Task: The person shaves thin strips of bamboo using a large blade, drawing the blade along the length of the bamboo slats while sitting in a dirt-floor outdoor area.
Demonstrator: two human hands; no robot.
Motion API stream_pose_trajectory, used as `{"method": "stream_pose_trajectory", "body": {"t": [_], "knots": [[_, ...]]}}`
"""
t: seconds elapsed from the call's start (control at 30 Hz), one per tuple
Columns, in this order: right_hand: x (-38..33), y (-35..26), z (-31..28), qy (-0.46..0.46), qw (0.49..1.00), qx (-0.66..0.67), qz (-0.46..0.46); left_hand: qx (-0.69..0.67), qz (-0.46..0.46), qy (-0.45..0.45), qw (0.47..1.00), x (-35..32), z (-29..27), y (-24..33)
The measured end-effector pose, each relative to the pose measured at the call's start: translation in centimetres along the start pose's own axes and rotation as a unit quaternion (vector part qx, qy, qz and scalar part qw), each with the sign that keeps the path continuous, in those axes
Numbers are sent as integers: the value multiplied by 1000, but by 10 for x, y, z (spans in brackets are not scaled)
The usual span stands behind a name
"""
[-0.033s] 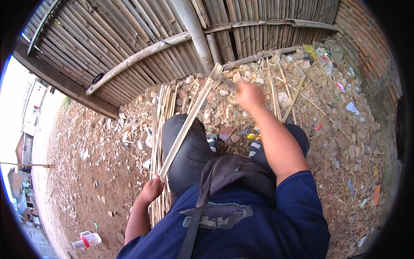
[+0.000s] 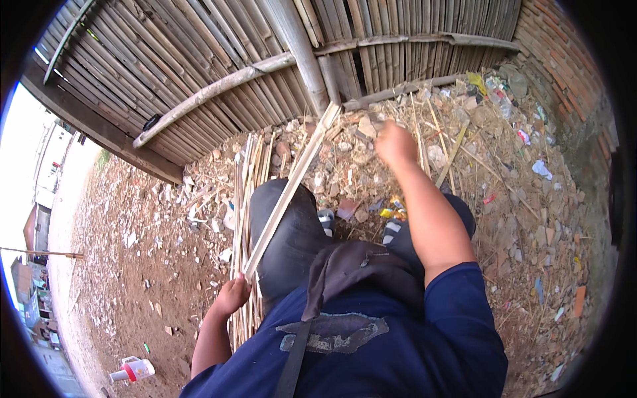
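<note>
My left hand (image 2: pixel 233 296) is closed round the near end of a long, pale bamboo strip (image 2: pixel 282 205). The strip slants away across my left thigh, its far end close to the foot of the wall. My right hand (image 2: pixel 396 144) is a fist held out in front, to the right of the strip's far end and apart from it. A dark, blurred blade, seemingly a knife, juts from that fist toward the strip. Beside my left leg lies a bundle of thin bamboo strips (image 2: pixel 243 199), partly hidden by the leg and left hand.
A bamboo slat wall (image 2: pixel 219 40) with a thick post (image 2: pixel 295 46) stands ahead, and a brick wall (image 2: pixel 564 60) at the right. Stones and litter cover the ground. More sticks (image 2: pixel 453 156) lie beyond my right knee. A white and red jug (image 2: pixel 136 369) lies at the lower left.
My right fist has shifted a little to the right, away from the strip's far end. The left hand and the bamboo strip have hardly moved.
</note>
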State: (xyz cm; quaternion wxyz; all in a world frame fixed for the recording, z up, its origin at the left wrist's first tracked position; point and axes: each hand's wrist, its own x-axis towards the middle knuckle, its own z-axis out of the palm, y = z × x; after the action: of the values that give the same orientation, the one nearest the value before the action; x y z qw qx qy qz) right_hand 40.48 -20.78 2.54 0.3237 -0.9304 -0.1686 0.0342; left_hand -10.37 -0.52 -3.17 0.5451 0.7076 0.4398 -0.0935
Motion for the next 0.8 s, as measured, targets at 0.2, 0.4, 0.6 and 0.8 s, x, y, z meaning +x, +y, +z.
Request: {"method": "stream_pose_trajectory", "body": {"t": [0.2, 0.4, 0.6, 0.8], "knots": [[18, 46, -5, 61, 992, 110, 33, -32, -4, -4, 999, -6, -2, -5], [-43, -29, 12, -105, 940, -47, -320, -24, -5, 4, 1000, -6, 2, 15], [-52, -34, 31, -6, 890, -52, -454, -22, 26, 12, 999, -6, 3, 15], [-11, 13, 7, -67, 979, -106, -160, 30, -22, -19, 999, -3, -5, 47]]}}
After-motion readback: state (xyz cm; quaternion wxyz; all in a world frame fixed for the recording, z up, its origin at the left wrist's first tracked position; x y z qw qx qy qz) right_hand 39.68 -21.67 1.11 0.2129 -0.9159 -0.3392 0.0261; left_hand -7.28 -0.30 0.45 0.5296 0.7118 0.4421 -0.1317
